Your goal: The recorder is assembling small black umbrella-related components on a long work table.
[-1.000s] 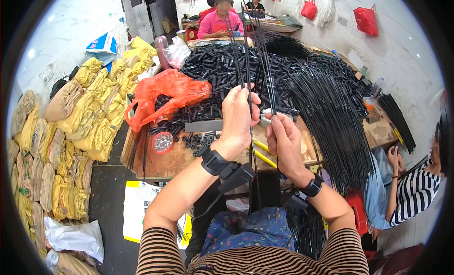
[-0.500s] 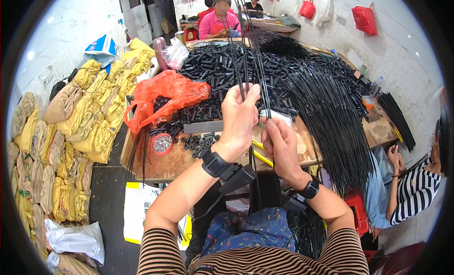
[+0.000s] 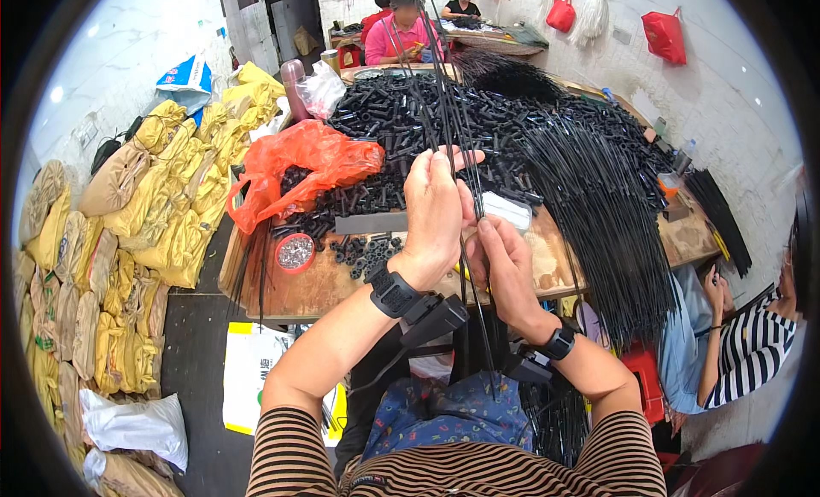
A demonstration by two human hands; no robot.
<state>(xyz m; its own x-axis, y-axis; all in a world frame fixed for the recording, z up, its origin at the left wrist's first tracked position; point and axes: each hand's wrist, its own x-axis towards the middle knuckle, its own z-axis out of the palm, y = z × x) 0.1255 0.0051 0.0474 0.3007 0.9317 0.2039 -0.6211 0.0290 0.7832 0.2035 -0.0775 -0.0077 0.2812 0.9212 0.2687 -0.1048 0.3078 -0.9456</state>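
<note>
Several thin black rods (image 3: 458, 125) stand upright in front of me, fanned slightly apart at their upper ends. Fingers stretched out, my left hand (image 3: 431, 211) is open beside them, and the rods cross in front of its fingertips. My right hand (image 3: 506, 262) pinches the rods lower down between thumb and fingers, and their lower ends hang toward my lap. Behind both hands spreads a large heap of short black tubular pieces (image 3: 384, 117). A thick bundle of long black rods (image 3: 598, 232) lies to the right, overhanging the table edge.
On the wooden table (image 3: 342, 296) are a red plastic bag (image 3: 299, 168), a red dish of small metal parts (image 3: 295, 253), a grey bar (image 3: 370, 223) and small black rings (image 3: 369, 254). Yellow sacks (image 3: 184, 228) are stacked at left. Co-workers sit opposite and at right.
My left hand has loosened from the rods and its fingers have straightened. The rods have come together near my right hand, and their lower ends have swung right.
</note>
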